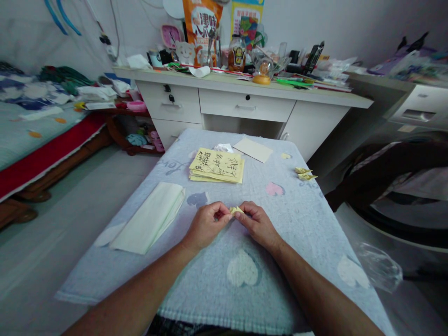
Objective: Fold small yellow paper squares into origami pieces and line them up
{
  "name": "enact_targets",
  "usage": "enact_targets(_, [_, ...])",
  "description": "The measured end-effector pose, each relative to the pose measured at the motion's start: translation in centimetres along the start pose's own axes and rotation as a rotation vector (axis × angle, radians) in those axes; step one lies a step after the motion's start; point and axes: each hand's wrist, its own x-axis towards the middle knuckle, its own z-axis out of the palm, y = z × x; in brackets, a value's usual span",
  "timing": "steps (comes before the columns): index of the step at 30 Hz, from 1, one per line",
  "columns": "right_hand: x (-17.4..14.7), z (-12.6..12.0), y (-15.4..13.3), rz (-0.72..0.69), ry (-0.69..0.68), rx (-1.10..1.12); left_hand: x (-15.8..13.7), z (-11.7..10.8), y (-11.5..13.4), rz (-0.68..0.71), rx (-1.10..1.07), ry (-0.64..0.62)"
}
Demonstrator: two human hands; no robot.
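Observation:
Over the middle of the cloth-covered table, my left hand (211, 221) and my right hand (257, 222) pinch a small piece of folded yellow paper (235, 210) from both sides. The fingers partly hide it, so its full shape does not show. Beyond the hands lies a stack of yellow paper sheets (217, 165) with black handwriting on top. To the left rests a folded pale green-white paper (152, 217). Two small folded yellow paper pieces (305, 174) sit near the table's right edge.
A cream card (253, 150) and a crumpled white tissue (224, 148) lie at the table's far side. Behind stands a white desk (247, 102) crowded with jars, packets and pens. A bed (38, 135) is at left, a washing machine (416, 109) at right, beside a clear plastic bag (380, 266).

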Motion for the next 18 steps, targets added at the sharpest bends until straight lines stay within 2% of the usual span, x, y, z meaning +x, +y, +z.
enact_targets(6, [0.0,-0.08,-0.1,0.021,0.012,0.001,0.24,0.2,0.17,-0.03,-0.163,-0.002])
enact_targets(11, [0.06,-0.15,-0.06,0.055,0.038,0.032,0.16,0.17,0.45,-0.034,-0.22,-0.07])
enact_targets(15, [0.08,-0.13,0.12,0.043,0.035,0.06,0.06,0.42,-0.01,-0.06,-0.172,-0.16])
enact_targets(18, [0.09,-0.07,0.23,0.038,0.033,0.062,0.11,0.53,-0.13,-0.055,-0.107,-0.177])
